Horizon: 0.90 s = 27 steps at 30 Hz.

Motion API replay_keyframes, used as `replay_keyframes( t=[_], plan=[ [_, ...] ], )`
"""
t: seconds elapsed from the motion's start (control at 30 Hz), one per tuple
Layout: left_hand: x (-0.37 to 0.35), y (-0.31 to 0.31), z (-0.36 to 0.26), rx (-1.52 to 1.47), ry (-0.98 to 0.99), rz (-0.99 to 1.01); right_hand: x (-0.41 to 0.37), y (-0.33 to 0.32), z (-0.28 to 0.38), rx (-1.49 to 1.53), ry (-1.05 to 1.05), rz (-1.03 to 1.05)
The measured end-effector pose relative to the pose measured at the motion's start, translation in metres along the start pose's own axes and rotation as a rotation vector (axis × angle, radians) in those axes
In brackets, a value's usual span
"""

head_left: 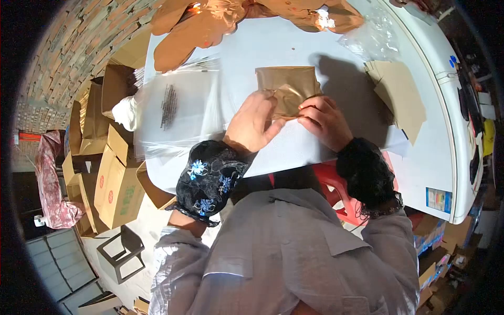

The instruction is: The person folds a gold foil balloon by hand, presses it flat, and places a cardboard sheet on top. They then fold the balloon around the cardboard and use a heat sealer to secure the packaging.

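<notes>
A flat, shiny brown packet [289, 86] lies on the white table, roughly square, with its surface wrinkled near the lower edge. What is inside it I cannot make out. My left hand [254, 121] grips its lower left side, the fingers curled over and the thumb along the bottom edge. At the lower right corner, my right hand [325, 121] pinches the packet between thumb and bent fingers. To the left of my left hand is a stack of clear plastic bags [197, 100] with dark printing.
Brown glossy pieces [202, 34] lie along the table's [236, 44] far edge. Beige cardboard sheets [401, 97] and crumpled clear plastic [375, 37] are on the right. Cardboard boxes [118, 178] crowd the left floor, near a dark stool [123, 254]. A white appliance [438, 79] borders the table's right side.
</notes>
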<state>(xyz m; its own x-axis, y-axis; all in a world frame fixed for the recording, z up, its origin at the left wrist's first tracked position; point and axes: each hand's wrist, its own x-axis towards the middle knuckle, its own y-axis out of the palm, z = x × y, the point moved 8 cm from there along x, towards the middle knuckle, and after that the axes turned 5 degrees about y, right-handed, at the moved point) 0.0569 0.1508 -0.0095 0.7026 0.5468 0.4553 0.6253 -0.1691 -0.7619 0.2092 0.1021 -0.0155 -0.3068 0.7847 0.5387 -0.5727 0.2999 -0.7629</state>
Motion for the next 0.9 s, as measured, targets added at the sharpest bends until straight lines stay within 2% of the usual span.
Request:
replay_keyframes(
  t=[0.2,0.5,0.7,0.73,0.9],
  plan=[
    [0.000,-0.007,-0.007,0.047,-0.008,-0.028,0.006,-0.003,-0.009,0.117,0.179,-0.043],
    [0.004,0.004,-0.005,0.222,-0.120,-0.199,0.007,0.004,-0.015,0.084,0.281,-0.098],
    [0.006,0.000,-0.013,0.219,-0.100,-0.178,0.008,0.008,-0.013,0.050,0.247,-0.105],
    [0.005,0.003,-0.013,0.222,-0.098,-0.093,0.007,0.007,-0.013,0.044,0.247,-0.108],
    [-0.002,0.006,-0.020,0.253,0.006,0.033,0.007,0.008,-0.013,0.031,0.264,-0.101]
  ],
)
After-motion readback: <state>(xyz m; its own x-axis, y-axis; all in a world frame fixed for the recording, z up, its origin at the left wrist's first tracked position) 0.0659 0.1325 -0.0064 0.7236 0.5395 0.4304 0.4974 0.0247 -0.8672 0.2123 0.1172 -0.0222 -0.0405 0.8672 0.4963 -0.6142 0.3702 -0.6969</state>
